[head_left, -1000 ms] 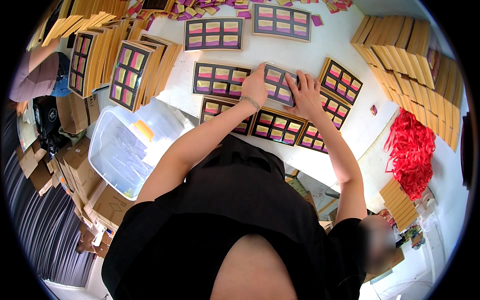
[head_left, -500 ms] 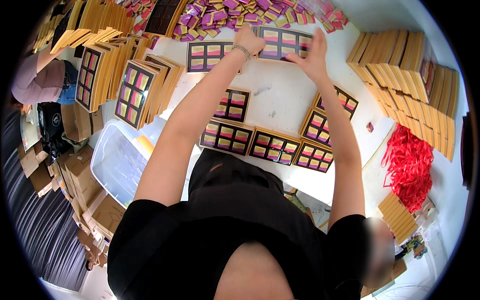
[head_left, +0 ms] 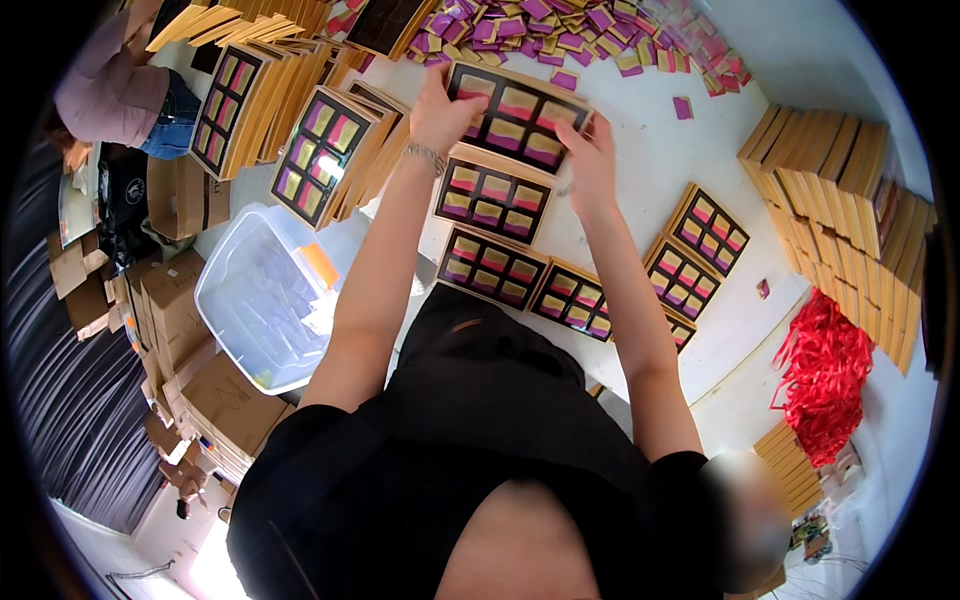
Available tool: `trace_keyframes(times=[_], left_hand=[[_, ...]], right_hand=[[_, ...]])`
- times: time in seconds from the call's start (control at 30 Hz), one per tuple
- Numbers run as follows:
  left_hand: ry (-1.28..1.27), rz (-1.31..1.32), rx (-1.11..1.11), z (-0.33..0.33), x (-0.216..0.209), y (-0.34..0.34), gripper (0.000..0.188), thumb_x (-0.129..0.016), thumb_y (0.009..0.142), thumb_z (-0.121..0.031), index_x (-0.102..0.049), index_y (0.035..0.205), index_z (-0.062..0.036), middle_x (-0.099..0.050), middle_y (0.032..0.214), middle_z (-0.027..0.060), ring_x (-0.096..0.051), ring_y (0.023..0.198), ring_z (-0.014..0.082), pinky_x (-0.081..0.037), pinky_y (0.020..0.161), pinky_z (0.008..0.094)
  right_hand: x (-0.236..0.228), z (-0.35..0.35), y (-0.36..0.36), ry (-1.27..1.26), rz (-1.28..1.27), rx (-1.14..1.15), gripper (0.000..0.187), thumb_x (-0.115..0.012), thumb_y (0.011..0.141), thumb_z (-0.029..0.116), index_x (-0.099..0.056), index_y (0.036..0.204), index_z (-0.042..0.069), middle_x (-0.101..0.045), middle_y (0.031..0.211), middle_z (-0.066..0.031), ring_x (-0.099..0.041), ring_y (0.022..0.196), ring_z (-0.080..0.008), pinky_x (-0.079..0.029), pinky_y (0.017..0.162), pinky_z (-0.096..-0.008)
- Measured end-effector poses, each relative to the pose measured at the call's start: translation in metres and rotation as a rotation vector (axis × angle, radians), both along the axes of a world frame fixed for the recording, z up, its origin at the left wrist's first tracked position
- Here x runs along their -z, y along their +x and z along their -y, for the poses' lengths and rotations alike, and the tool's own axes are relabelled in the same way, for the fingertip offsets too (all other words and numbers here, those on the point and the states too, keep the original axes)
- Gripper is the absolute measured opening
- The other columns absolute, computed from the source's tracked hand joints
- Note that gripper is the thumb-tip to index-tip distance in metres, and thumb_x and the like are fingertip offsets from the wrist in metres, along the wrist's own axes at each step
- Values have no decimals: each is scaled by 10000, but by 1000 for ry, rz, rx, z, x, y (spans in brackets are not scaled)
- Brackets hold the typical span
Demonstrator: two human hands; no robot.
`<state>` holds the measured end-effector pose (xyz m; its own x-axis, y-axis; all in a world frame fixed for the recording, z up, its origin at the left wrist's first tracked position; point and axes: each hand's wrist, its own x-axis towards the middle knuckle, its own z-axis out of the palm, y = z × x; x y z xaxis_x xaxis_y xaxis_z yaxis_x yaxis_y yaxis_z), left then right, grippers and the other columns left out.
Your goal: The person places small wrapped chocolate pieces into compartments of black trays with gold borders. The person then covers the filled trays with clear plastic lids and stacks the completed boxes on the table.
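Both my hands hold a shallow, wood-coloured box (head_left: pixel 497 132) at the far left of the table. Its black insert carries pink, purple and gold wrapped pieces in rows. My left hand (head_left: pixel 440 115) grips the left end, thumb over the top. On the right end, my right hand (head_left: pixel 592 165) has its thumb on top and fingers at the edge. The box is close above or touching a similar filled box (head_left: pixel 495 200); I cannot tell which. More filled boxes lie nearer me, including one at the front left (head_left: pixel 490 268) and one at the right (head_left: pixel 710 230).
Loose wrapped pieces (head_left: pixel 560 35) are heaped at the far edge. Stacked boxes stand at left (head_left: pixel 320 155) and right (head_left: pixel 830 180). Red ribbon (head_left: pixel 825 375) lies at the right. A clear plastic tub (head_left: pixel 265 300) sits left, near cardboard cartons (head_left: pixel 185 315). Another person (head_left: pixel 120 90) is far left.
Two boxes lay side by side at the far side; now one shows there, in both hands, nearer me. My right hand has moved left and closed on its end. The whole view has shifted.
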<state>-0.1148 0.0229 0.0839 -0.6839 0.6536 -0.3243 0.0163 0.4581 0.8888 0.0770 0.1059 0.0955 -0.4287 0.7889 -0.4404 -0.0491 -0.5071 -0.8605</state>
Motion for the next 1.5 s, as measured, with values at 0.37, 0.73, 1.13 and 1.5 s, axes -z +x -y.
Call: trace_keyframes(times=[0.37,0.73,1.13,1.5], left_hand=[[-131,-82,192,-1,16,-23,777,-847,707,-423,-512,1227,48,-693,1014,133,-673,893,192,-531,837,315],[57,767,153,124,0,35,989,-773,791,-101,-149,1553,-19,-388,1486,182,-461,1313,228,-387,1075,338],[-86,-268,90,-15,-46,-17,831,-761,839,-256,-309,1478,25,-536,1347,223,-598,1137,339,-492,953,394],[-267,-613,1163,198,15,70,1099,-873,565,-399,-331,1479,-122,-261,1549,185,-248,1437,394,-159,1130,666]], right_hand=[[9,11,-4,-207,-189,13,468,-627,960,296,-473,1303,17,-598,1180,-82,-579,1090,-181,-487,921,-351],[-4,113,62,-332,30,-81,800,-704,889,349,-276,1492,44,-458,1419,-127,-425,1310,-235,-337,1100,-385],[55,-84,-7,8,127,-243,909,-686,810,615,-397,1387,-26,-508,1346,-202,-513,1237,-317,-461,975,-435],[63,-342,19,1398,1338,-671,1215,-797,626,639,-177,1551,153,-336,1513,-189,-301,1398,-425,-356,1033,-616]])
